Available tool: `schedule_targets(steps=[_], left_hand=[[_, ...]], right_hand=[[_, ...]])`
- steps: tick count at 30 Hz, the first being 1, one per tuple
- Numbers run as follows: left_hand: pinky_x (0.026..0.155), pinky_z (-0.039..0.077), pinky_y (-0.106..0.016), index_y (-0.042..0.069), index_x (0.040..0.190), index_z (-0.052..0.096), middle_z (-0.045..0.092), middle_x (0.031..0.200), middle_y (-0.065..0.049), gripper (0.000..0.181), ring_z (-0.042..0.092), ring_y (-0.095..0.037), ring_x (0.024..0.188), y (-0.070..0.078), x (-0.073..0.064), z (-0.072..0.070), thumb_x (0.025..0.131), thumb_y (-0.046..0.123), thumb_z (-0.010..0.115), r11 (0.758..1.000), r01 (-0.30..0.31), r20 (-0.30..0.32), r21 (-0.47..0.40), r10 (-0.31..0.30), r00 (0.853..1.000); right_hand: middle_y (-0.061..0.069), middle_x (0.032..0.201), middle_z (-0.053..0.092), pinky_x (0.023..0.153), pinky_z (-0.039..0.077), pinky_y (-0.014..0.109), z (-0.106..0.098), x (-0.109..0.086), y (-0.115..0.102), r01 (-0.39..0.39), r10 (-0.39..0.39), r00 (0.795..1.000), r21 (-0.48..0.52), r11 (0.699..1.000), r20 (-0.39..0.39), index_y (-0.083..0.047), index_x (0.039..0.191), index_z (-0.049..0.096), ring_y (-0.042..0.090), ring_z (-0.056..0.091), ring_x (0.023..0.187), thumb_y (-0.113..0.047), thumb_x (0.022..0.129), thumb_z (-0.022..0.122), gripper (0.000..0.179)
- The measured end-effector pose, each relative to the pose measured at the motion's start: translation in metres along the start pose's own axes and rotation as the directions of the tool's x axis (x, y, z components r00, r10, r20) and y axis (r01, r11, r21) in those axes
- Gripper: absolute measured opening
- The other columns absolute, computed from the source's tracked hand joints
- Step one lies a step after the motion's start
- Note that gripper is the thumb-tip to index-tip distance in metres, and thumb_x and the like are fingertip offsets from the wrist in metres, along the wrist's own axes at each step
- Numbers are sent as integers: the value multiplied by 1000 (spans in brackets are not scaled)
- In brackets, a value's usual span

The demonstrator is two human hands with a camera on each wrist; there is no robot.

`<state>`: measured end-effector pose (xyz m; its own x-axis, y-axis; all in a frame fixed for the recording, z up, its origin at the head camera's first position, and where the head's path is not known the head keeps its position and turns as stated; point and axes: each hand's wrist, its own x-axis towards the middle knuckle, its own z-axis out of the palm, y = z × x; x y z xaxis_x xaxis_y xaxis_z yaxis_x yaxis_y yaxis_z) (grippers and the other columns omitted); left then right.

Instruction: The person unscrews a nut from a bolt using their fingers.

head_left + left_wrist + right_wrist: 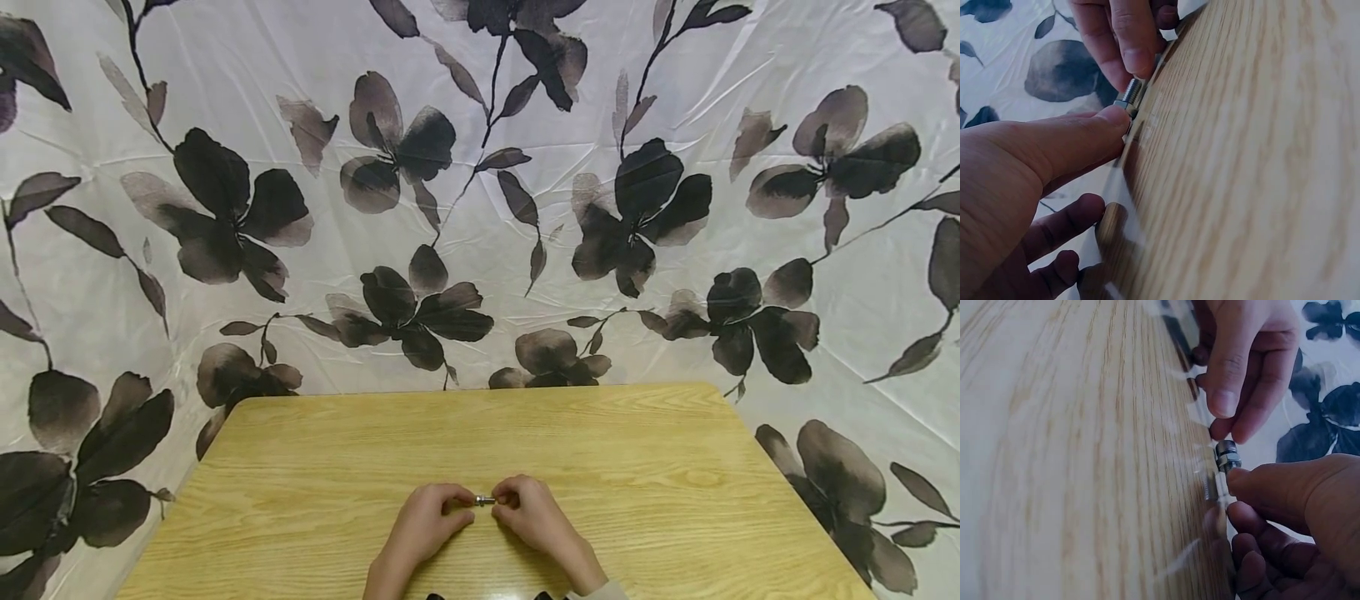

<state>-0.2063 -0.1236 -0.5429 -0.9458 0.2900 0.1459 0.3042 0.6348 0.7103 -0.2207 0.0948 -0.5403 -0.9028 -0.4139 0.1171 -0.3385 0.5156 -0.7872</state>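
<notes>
A small silver bolt (485, 500) lies crosswise between my two hands, close over the wooden tabletop. Its thread shows in the left wrist view, with a nut (1125, 105) part way along it. The left hand (429, 523) holds the head end, thumb and fingertips right at it. From the other side, the right hand (537, 518) pinches the threaded end. In the right wrist view the rounded bolt head (1226, 447) pokes out between the fingertips of both hands. The right thumb covers part of the shank there.
The light wood table (480, 442) spreads out on all sides of the hands, its back corners rounded. Behind and beside it hangs a white cloth (525, 250) with dark flowers. Two small dark shapes show at the front edge of the view.
</notes>
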Motion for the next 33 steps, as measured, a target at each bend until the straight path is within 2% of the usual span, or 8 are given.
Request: schedule_targets(steps=[8, 12, 16, 25, 28, 33], left_hand=[[67, 45, -22, 21, 102, 81, 78, 102, 6, 14, 56, -4, 78, 1, 0, 2, 88, 23, 82, 1000, -26, -19, -9, 26, 999], [62, 42, -21, 20, 103, 81, 77, 99, 6, 15, 50, -2, 72, 1, 1, 2, 89, 22, 82, 1000, -19, -22, -14, 18, 1000], [59, 40, -22, 18, 106, 80, 77, 98, 5, 18, 46, -1, 67, 3, 1, 2, 89, 22, 82, 1000, -9, -21, -12, 9, 1000], [69, 51, -26, 19, 101, 80, 77, 98, 5, 13, 65, -6, 82, 4, 0, 1, 88, 18, 82, 1000, 2, 0, -13, -2, 1000], [68, 52, -26, 18, 100, 79, 77, 97, 5, 12, 66, -5, 81, 3, 1, 1, 88, 16, 81, 999, 6, 14, -44, -6, 1000], [70, 56, -22, 14, 101, 78, 78, 95, 2, 11, 71, -5, 81, 2, 2, 2, 90, 13, 80, 990, 2, 26, -144, 1, 1000]], right_hand=[[3, 91, 73, 68, 53, 19, 3, 0, -2, -13, 14, 1000, 7, 1000, -27, -1, 98, 76, 2, 63, 77, -1, 91, 75, 7], [3, 86, 74, 66, 53, 19, 5, 1, -3, -6, 5, 998, -17, 1000, -61, -3, 92, 77, 1, 62, 74, 1, 90, 73, 6], [2, 85, 74, 65, 53, 19, 6, 1, -4, 0, -1, 998, -25, 1000, -57, -4, 90, 77, 0, 62, 73, 2, 90, 72, 8], [1, 91, 77, 70, 54, 20, 3, 0, -7, -15, 15, 1000, 15, 1000, 16, -6, 93, 78, 3, 66, 81, -4, 94, 73, 6], [1, 92, 77, 71, 55, 21, 2, 0, -7, -10, 9, 1000, 36, 999, 26, -6, 94, 79, 4, 68, 83, -6, 94, 73, 6], [0, 95, 78, 74, 55, 22, -1, 0, -6, -3, 1, 999, 60, 998, 34, -9, 95, 79, 4, 68, 86, -11, 96, 73, 6]])
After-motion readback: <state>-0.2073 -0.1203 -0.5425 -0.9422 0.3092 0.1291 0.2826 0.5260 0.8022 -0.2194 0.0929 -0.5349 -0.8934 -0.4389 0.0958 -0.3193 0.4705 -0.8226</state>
